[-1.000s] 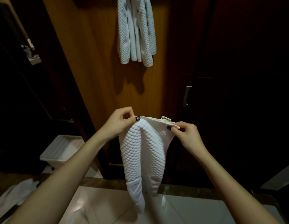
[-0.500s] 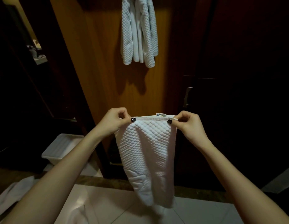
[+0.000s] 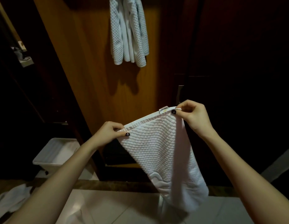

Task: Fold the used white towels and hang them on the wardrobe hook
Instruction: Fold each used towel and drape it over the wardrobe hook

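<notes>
I hold a white waffle-textured towel (image 3: 161, 152) by its top hem, folded lengthwise and hanging down in front of me. My left hand (image 3: 108, 135) pinches the lower left corner of the hem. My right hand (image 3: 194, 117) pinches the higher right corner, next to a small label. The hem slants up to the right and the towel's lower end swings right. Another white towel (image 3: 129, 31) hangs folded high on the wooden wardrobe panel (image 3: 92, 70); its hook is hidden above the frame.
A white plastic bin (image 3: 56, 152) stands on the floor at lower left. More white cloth (image 3: 9, 201) lies on the floor at the far left. Dark doors with a metal handle (image 3: 180, 92) fill the right side. Glossy pale tiles (image 3: 118, 209) lie below.
My hands have spread apart, stretching the hem wider. My right hand has risen and my left has dropped, tilting the towel. The lower end has swung to the right.
</notes>
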`<state>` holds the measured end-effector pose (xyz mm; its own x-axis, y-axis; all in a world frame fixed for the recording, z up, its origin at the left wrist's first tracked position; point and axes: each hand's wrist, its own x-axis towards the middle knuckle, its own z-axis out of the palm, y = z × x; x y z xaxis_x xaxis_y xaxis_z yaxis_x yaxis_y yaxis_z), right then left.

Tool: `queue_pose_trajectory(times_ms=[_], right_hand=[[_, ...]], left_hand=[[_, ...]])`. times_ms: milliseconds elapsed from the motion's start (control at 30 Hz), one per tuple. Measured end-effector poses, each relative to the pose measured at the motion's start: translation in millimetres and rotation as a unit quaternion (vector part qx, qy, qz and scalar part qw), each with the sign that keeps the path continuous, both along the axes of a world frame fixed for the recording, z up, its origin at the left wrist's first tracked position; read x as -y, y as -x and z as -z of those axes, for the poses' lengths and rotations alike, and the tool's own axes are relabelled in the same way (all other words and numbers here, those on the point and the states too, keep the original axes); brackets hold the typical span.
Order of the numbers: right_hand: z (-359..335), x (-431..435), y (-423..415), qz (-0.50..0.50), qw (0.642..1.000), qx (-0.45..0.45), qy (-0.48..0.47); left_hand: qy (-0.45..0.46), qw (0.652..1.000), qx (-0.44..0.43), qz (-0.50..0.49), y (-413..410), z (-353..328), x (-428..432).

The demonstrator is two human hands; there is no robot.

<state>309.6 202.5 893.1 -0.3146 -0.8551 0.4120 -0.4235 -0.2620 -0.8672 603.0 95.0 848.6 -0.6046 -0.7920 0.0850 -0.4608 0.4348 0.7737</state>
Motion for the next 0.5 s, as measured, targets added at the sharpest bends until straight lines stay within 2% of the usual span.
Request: queue_pose_trajectory(times_ms=[133,500], right_hand=[[0,-6,21,0.051,0.999,-0.010,-0.016],[3,-5,53,0.133,0.990,-0.036,-0.030]], left_hand=[[-0.020,1.000,-0.006,0.016,10,-5,3],[0.083,0.996,-0.016,0.013,40,-28,21]])
